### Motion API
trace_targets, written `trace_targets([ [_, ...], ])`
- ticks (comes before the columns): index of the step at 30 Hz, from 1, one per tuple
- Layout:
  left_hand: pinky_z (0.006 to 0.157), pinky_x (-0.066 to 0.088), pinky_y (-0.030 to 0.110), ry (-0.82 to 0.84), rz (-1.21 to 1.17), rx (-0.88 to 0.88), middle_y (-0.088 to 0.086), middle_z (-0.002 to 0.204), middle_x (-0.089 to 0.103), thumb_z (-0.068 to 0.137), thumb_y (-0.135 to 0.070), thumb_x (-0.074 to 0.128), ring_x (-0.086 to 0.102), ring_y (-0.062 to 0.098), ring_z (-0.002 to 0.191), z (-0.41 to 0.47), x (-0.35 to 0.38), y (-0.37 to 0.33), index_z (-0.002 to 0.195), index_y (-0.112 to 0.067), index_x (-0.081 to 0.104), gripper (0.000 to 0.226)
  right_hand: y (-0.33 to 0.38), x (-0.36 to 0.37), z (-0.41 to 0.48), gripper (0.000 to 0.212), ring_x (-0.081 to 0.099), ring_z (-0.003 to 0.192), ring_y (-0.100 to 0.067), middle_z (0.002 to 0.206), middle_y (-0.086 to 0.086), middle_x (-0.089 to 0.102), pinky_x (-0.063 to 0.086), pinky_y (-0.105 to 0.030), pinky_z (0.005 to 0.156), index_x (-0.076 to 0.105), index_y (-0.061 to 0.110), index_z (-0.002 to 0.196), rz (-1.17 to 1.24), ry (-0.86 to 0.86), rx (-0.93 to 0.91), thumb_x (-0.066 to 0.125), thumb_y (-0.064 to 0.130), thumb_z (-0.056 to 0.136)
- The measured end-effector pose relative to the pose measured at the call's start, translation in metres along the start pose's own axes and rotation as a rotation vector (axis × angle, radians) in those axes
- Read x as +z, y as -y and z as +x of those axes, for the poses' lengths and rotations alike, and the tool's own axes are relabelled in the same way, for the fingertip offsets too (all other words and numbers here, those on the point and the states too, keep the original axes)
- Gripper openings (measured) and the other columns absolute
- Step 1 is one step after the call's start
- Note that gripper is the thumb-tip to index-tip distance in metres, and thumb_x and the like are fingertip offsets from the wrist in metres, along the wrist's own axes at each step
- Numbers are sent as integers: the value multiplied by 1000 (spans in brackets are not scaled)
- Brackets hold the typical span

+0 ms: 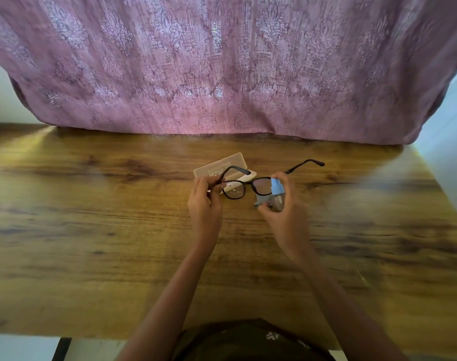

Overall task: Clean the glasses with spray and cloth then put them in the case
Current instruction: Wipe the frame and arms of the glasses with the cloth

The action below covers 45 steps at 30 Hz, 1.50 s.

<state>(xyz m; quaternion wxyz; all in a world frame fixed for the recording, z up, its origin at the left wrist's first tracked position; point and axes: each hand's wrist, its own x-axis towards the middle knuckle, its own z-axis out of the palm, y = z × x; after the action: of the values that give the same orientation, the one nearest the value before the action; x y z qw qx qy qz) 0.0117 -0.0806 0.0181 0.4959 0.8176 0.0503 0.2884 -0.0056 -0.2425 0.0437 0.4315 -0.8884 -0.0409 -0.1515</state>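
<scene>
**Head view, sole view.**

Item: case [219,166], pale and translucent. It lies on the wooden table [91,217], apparently open, with its near part hidden behind the frame. All places below are reckoned from it.

Item: glasses [233,191], dark frame. They are held in the air just on the person's side of the case and overlap its near edge in the picture. The long axis runs left to right, roughly along the case's length. Both temples are unfolded and point away from the person, one passing over the case and the other reaching out past its right end. The lens fronts face the person.

Item: left hand [205,201], at the case's near left corner. Its fingers are curled and pinch the frame at its left end, by the hinge.

Item: right hand [284,212], nearer than the case and off its right end. It is wrapped round the spray bottle [275,187], with a finger over the blue top. The bottle stands upright just before the right-side lens. Whether they touch cannot be told.

Item: cloth [261,199], grey, directly under the bottle by the right fingers. Whether it is held or lies on the table is unclear.

Judgement: spraying is under way. The right lens sits closest to the nozzle, while the left lens lies farther along the frame toward the pinch, so the bottle must travel leftward along that axis to reach it. Wiping and casing remain.

Background: pink patterned curtain [222,74], beyond the case.
</scene>
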Motion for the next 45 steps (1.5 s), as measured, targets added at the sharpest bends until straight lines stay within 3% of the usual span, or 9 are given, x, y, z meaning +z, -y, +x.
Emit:
trace_targets([
  [5,71,42,10,5,1,-26,1,98,63,91,3,57,52,-6,89,0,0,-1,99,-4,63,12,1,-3,8,64,60,65,-20,86,-5,62,55,-38,61,44,23,134,2,43,-7,78,14,80],
  [12,72,41,10,1,-4,-31,2,98,62,91,5,57,52,1,87,1,-1,-1,99,-3,63,13,-7,0,2,57,53,52,-3,68,15,52,42,-12,50,50,19,128,49,-64,1,77,10,79],
  [22,67,38,14,-74,-19,-54,1,91,61,91,0,59,52,8,82,6,-4,7,94,-8,64,10,-39,-3,4,46,42,43,-3,62,2,49,38,-22,36,37,34,137,233,22,124,48,12,97],
  [24,67,38,14,-77,-20,-52,3,92,61,92,0,58,51,10,83,6,-4,8,95,-5,65,9,-44,-7,10,51,50,50,-14,71,-2,53,46,-33,43,26,32,143,263,18,173,45,15,100],
  [26,66,38,13,-79,-15,-46,4,92,62,92,-1,58,51,10,83,6,-5,7,96,-4,65,8,-52,-9,18,55,56,60,-6,80,5,56,50,-26,53,21,20,147,214,-6,163,50,19,100],
  [30,65,39,14,-80,-4,-29,6,91,63,92,-1,59,53,13,84,5,-4,8,94,-3,64,6,-65,-11,36,35,61,82,-13,92,0,60,43,-22,66,46,7,126,49,4,174,58,22,97],
  [34,66,39,14,-78,-22,-38,-2,89,60,92,-2,58,51,5,80,5,-5,11,92,-11,62,10,-74,-7,45,17,55,67,7,76,14,52,36,-5,54,46,17,104,6,-17,225,60,22,95],
  [41,69,39,10,-65,-23,-23,-14,92,57,91,0,56,52,3,86,4,-6,13,95,-28,58,29,-82,0,44,29,55,79,-14,91,-1,58,35,-18,60,50,7,114,-49,-17,227,62,23,94],
  [45,69,40,11,-63,-15,-18,-11,92,58,92,-3,56,53,6,85,4,-6,14,95,-29,58,26,-85,0,42,41,60,97,-20,110,-8,64,48,-32,79,51,6,125,-6,-3,291,68,21,90],
])
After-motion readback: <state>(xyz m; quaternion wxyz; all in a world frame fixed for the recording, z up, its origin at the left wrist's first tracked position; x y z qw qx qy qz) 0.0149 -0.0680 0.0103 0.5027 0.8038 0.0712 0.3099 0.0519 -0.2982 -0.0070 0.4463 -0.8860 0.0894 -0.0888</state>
